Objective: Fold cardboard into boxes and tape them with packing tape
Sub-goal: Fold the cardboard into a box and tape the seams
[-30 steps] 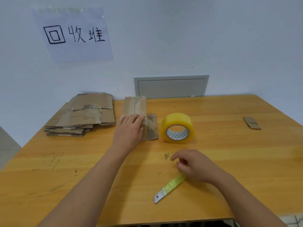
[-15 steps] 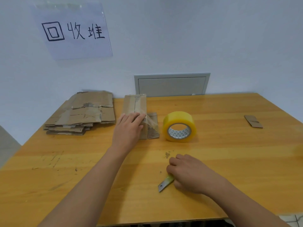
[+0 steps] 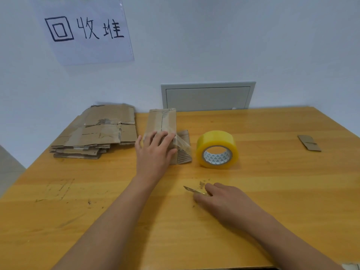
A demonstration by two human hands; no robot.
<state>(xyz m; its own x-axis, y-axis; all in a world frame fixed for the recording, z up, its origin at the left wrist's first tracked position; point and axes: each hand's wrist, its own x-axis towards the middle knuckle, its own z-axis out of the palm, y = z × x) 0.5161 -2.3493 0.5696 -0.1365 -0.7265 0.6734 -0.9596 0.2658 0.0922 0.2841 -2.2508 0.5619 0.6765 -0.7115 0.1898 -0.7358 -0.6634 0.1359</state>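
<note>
We find the left hand [image 3: 155, 152] lying flat, fingers straight, on the near end of a taped box [image 3: 161, 123] toward the far edge of the worktop [image 3: 282, 191]; we judge it steadies the box. A clear tape tail runs from the box toward the tape roll [image 3: 216, 150] just beside it. The right hand [image 3: 224, 201] has its grip curled round a knife [image 3: 191, 190], blade pointing at the box, likely to cut that tail. Flat cardboard [image 3: 97, 133] waits stacked at the far left corner.
</note>
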